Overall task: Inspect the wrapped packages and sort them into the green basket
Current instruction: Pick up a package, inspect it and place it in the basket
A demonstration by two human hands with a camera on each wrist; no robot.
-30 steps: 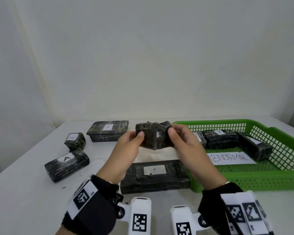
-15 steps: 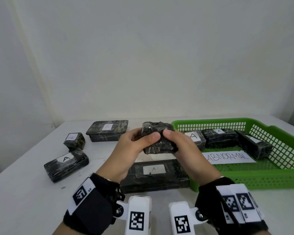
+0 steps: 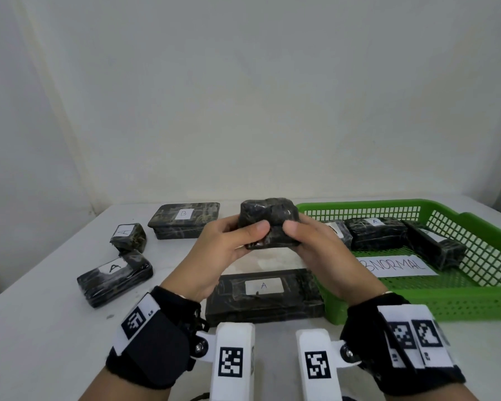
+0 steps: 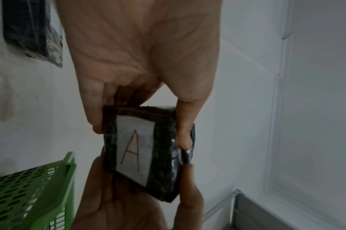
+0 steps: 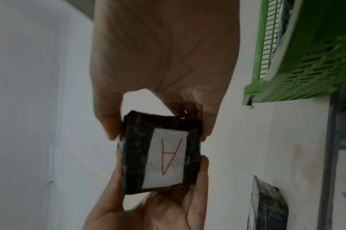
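Both hands hold one small black wrapped package [image 3: 268,217] in the air above the table, just left of the green basket [image 3: 417,301]. My left hand [image 3: 243,235] grips its left side and my right hand [image 3: 300,234] its right side, with both thumbs on the near face. In the head view its wrap looks crumpled on top. The left wrist view shows a white label with a red "A" [image 4: 134,149] on the package's underside, and the same label [image 5: 166,157] shows in the right wrist view. Three wrapped packages [image 3: 375,234] lie in the basket.
A paper reading "ABNORMAL" [image 3: 399,266] lies in the basket. On the white table sit a long "A" package [image 3: 263,298] under my hands, a "B" package [image 3: 185,219] at the back, and two "A" packages [image 3: 115,277] at the left.
The hands have turned the package over between them and lifted it slightly. The thumbs have come closer together on its near face.
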